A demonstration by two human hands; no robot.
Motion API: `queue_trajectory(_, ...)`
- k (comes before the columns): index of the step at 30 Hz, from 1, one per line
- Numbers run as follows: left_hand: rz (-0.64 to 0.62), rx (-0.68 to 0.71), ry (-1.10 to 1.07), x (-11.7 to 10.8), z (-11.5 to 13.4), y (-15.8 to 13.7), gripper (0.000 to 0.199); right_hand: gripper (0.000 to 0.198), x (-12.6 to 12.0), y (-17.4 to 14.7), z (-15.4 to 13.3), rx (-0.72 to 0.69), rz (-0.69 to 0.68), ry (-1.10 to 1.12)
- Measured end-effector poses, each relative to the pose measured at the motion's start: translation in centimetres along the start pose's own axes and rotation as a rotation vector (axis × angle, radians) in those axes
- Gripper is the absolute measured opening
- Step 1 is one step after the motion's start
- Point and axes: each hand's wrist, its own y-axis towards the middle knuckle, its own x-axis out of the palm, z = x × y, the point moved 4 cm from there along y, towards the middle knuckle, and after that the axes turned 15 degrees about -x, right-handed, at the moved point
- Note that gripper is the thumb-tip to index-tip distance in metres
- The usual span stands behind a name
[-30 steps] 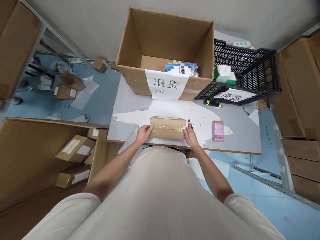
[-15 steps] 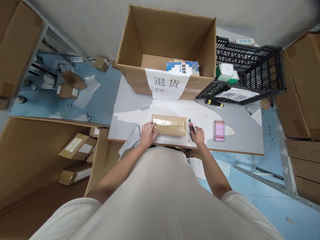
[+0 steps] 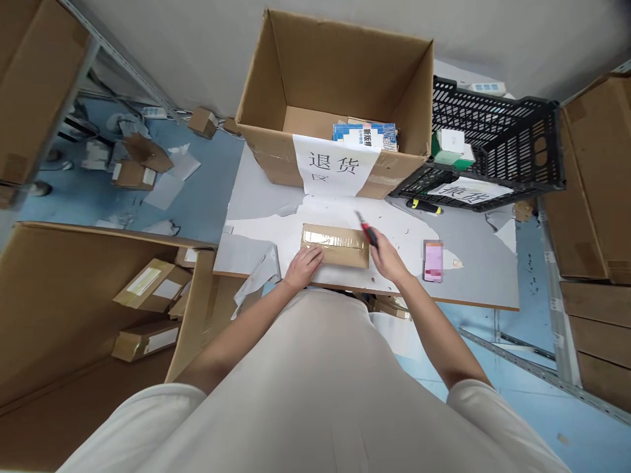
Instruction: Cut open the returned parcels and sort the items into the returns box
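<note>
A small taped cardboard parcel (image 3: 338,244) lies flat on the grey table (image 3: 473,282), close to its near edge. My left hand (image 3: 305,266) rests on the parcel's left end, fingers spread over it. My right hand (image 3: 387,257) is shut on a red-handled utility knife (image 3: 367,231), lifted off the table, its blade pointing up-left over the parcel's right end.
A big open carton (image 3: 335,98) with a white paper label stands behind the parcel, books inside. A black plastic crate (image 3: 497,148) sits right of it. A phone (image 3: 432,261) and a yellow-black knife (image 3: 424,205) lie on the table. A large carton (image 3: 98,302) holding parcels stands at left.
My right hand left the parcel's right end, picked the knife up off the table and raised it over the parcel. The parcel was laid flat; my left hand stayed on its left end.
</note>
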Motion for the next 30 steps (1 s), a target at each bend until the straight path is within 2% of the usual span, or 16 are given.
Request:
queue_trajectory(2, -0.001, -0.010, -0.022, 0.2, -0.2, 0.2, 0.031, 0.055, -0.1, 2.5, -2.7, -0.160, -0.236, -0.064)
queue_trajectory(4, -0.015, -0.013, -0.045, 0.2, -0.3, 0.3, 0.030, 0.053, 0.4, 4.5, -4.2, -0.226, -0.411, -0.168)
queue_trajectory(7, -0.016, -0.007, -0.053, 0.2, -0.3, 0.4, 0.029, 0.053, 1.3, 6.5, -4.9, -0.283, -0.527, -0.279)
queue_trajectory(14, -0.010, -0.024, -0.077, 0.2, -0.1, 0.5, 0.031, 0.062, 2.1, 7.4, -6.4, -0.321, -0.616, -0.366)
queue_trajectory(23, -0.008, -0.033, -0.079, 0.5, -0.6, 0.9, 0.030, 0.056, 1.9, 7.2, -8.1, -0.262, -0.664, -0.542)
queue_trajectory(27, -0.026, -0.042, -0.061, 0.6, -0.8, 1.0, 0.030, 0.053, 0.6, 6.1, -7.2, -0.196, -0.678, -0.541)
queue_trajectory(30, -0.027, -0.056, -0.059, 0.7, -1.0, 1.1, 0.029, 0.052, -1.8, 3.9, -5.0, -0.101, -0.670, -0.542)
